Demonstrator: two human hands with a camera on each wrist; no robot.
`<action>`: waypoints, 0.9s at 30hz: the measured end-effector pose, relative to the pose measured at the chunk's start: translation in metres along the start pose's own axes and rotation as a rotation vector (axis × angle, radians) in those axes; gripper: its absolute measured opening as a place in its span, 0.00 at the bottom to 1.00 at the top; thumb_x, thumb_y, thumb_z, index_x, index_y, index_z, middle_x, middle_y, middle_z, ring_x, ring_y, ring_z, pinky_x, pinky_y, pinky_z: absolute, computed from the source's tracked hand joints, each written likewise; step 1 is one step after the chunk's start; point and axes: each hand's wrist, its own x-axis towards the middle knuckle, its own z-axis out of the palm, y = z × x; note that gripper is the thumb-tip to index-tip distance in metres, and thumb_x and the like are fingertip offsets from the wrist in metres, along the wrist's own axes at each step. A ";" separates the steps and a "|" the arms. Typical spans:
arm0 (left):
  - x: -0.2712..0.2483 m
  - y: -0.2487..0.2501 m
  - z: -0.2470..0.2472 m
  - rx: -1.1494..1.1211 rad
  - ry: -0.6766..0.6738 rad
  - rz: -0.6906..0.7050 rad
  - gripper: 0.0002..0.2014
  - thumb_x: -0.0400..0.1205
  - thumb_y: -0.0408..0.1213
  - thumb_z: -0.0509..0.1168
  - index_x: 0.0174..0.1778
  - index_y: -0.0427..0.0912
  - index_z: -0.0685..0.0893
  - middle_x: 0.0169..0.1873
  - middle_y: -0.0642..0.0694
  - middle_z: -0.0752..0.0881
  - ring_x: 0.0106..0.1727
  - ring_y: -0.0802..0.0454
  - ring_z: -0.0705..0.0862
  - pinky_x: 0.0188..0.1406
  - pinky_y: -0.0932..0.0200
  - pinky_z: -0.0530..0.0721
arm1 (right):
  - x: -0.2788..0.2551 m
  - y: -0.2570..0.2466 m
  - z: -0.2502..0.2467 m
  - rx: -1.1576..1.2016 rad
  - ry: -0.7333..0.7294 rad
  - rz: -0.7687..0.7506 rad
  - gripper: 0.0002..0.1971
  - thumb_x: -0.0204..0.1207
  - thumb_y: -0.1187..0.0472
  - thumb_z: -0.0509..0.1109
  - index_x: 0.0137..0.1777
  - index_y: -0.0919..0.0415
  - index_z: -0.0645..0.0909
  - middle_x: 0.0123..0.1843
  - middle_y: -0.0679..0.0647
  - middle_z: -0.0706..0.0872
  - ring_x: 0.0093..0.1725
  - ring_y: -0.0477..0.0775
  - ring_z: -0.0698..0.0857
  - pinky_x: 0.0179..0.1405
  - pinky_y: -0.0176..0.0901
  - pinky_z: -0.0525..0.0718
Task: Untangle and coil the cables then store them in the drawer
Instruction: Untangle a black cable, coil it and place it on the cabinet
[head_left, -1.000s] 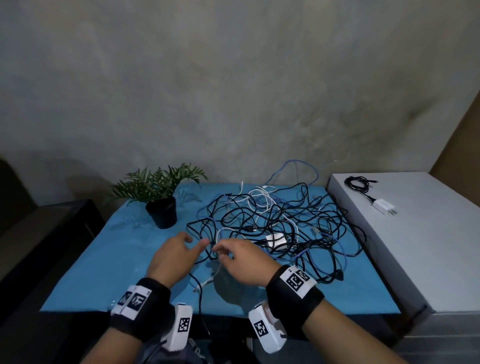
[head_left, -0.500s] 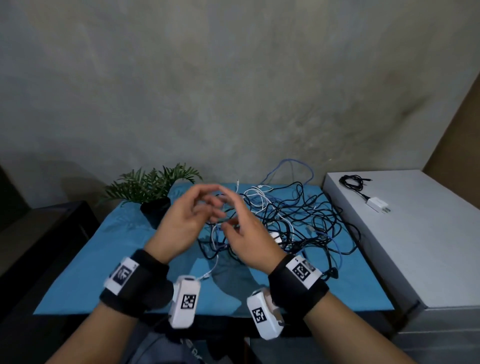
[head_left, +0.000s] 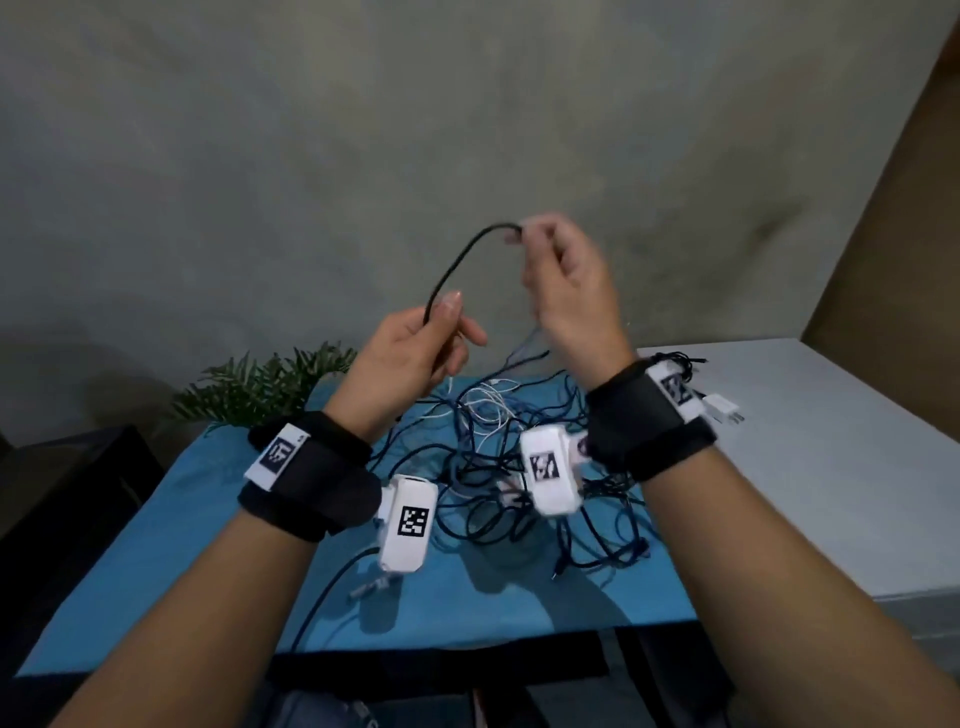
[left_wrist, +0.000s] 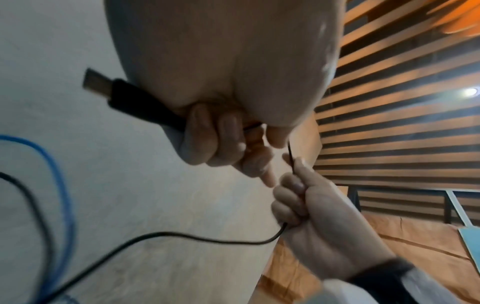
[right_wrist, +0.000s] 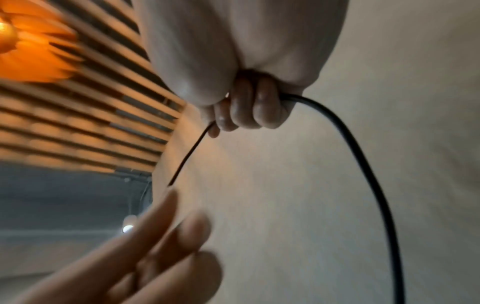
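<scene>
Black cable (head_left: 457, 262), thin, arched between raised hands; pinched by left hand (head_left: 410, 353) at 7 o'clock, gripped by right hand (head_left: 566, 280) at 1 o'clock.

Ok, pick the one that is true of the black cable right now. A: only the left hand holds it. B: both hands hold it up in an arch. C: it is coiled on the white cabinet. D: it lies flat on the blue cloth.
B: the black cable arches in the air between the left hand and the right hand, each gripping it above the table.

A black cable (head_left: 451, 270) arcs above a bright blue tabletop (head_left: 171, 561); the tangle (head_left: 519, 467) mixes black, blue and white strands beside a green plant (head_left: 260, 389).
</scene>
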 end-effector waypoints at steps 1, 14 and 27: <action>0.001 0.001 0.003 -0.009 -0.025 0.012 0.24 0.91 0.53 0.55 0.47 0.38 0.87 0.26 0.48 0.74 0.23 0.54 0.63 0.22 0.60 0.59 | 0.013 -0.006 -0.007 -0.048 0.020 -0.084 0.09 0.90 0.59 0.61 0.50 0.56 0.81 0.32 0.39 0.77 0.31 0.36 0.73 0.34 0.30 0.71; 0.020 0.003 0.024 -0.479 0.004 -0.123 0.29 0.89 0.62 0.46 0.42 0.42 0.79 0.22 0.47 0.66 0.20 0.53 0.58 0.21 0.60 0.54 | 0.003 0.036 -0.048 -0.565 -0.275 -0.061 0.05 0.85 0.54 0.69 0.53 0.48 0.88 0.38 0.34 0.84 0.39 0.32 0.80 0.43 0.37 0.77; 0.026 -0.002 0.038 -0.772 -0.059 -0.171 0.20 0.94 0.45 0.48 0.52 0.38 0.82 0.23 0.52 0.68 0.18 0.58 0.64 0.19 0.64 0.62 | -0.018 0.045 -0.063 -0.382 -0.231 0.060 0.08 0.87 0.54 0.68 0.51 0.55 0.86 0.37 0.48 0.85 0.37 0.46 0.79 0.39 0.41 0.75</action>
